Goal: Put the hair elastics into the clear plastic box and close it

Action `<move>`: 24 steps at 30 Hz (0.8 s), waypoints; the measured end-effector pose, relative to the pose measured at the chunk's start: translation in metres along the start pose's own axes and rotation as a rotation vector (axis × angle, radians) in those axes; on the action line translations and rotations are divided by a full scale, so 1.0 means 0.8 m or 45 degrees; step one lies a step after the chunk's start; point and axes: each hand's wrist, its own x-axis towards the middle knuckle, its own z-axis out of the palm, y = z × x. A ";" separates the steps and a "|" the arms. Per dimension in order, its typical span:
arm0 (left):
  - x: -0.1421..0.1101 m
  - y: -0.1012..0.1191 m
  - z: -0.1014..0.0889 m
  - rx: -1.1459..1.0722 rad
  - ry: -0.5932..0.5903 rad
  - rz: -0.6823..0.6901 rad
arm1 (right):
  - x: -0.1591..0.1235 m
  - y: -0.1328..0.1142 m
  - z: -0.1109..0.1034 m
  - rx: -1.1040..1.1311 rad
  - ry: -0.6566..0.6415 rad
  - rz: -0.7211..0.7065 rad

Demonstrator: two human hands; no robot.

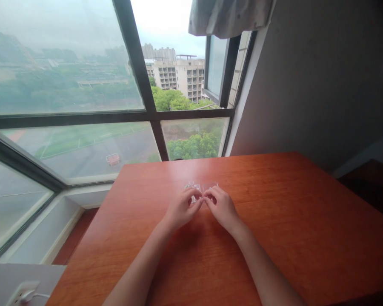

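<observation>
My left hand (184, 207) and my right hand (221, 205) meet above the middle of the table, fingertips pinched close together. Whatever sits between the fingertips is too small to make out. Just beyond my left fingers lies a small clear container (193, 186) with tiny colourful bits in it, partly hidden by the hand. Behind my right fingers a clear square piece (210, 185), perhaps a lid, shows at its upper edge. I cannot tell whether the two clear pieces are joined.
The reddish-brown wooden table (290, 221) reaches up to a large window with dark frames (191, 114). A grey curtain (230, 17) hangs at the top, near an open window pane (217, 68). At the lower left, a plug with a white cable (27, 296) sits in a wall socket.
</observation>
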 end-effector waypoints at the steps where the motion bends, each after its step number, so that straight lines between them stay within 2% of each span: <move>1: 0.000 0.000 0.001 -0.009 -0.005 -0.001 | 0.000 0.000 0.000 0.006 0.019 -0.006; 12: 0.000 -0.008 0.005 -0.005 -0.013 -0.049 | 0.001 -0.002 -0.001 -0.007 0.058 -0.031; 14: 0.002 -0.011 0.004 0.024 0.036 -0.071 | 0.001 -0.001 -0.001 -0.013 0.065 -0.012; 19: 0.013 -0.027 -0.001 0.190 0.280 -0.201 | 0.001 0.000 0.000 -0.086 0.010 0.067; 24: 0.018 -0.038 -0.001 0.291 0.321 -0.220 | 0.000 -0.001 0.001 -0.133 -0.082 0.093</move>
